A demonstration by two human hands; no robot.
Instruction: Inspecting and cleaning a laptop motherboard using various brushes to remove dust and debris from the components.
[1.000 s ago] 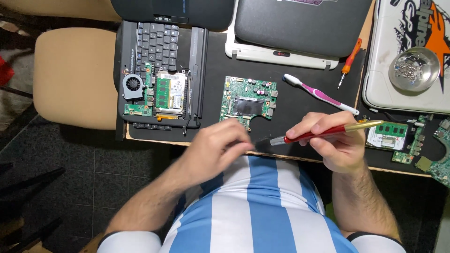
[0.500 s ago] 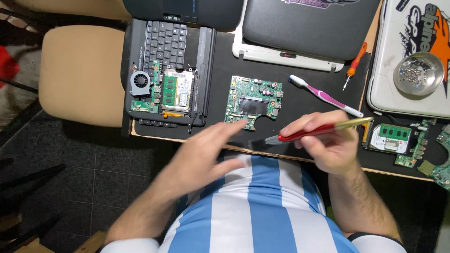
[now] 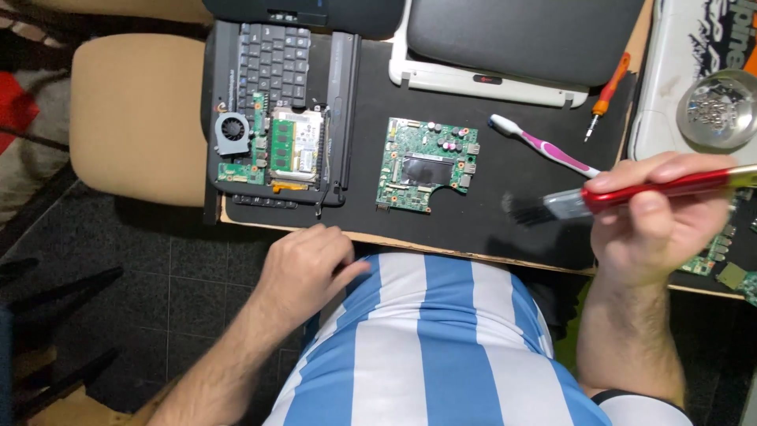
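My right hand [image 3: 658,217] grips a red-handled brush [image 3: 623,196] whose black bristles point left over the black mat [image 3: 489,229]. My left hand [image 3: 303,272] rests with fingers loosely curled at the table's near edge, against my striped shirt, holding nothing. A green circuit board [image 3: 424,164] lies on the mat between the hands, a little beyond them. A pink and white toothbrush [image 3: 544,146] lies just beyond the brush.
An opened laptop base [image 3: 272,118] with keyboard, fan and memory module sits at the left. A laptop lid [image 3: 512,39], an orange screwdriver [image 3: 605,95] and a glass dish of screws [image 3: 717,106] lie at the back right. More green boards [image 3: 714,256] sit at the right. A beige chair [image 3: 130,110] stands left.
My left hand has pulled back from the brush tip to the table's near edge. My right hand with the brush has shifted to the right.
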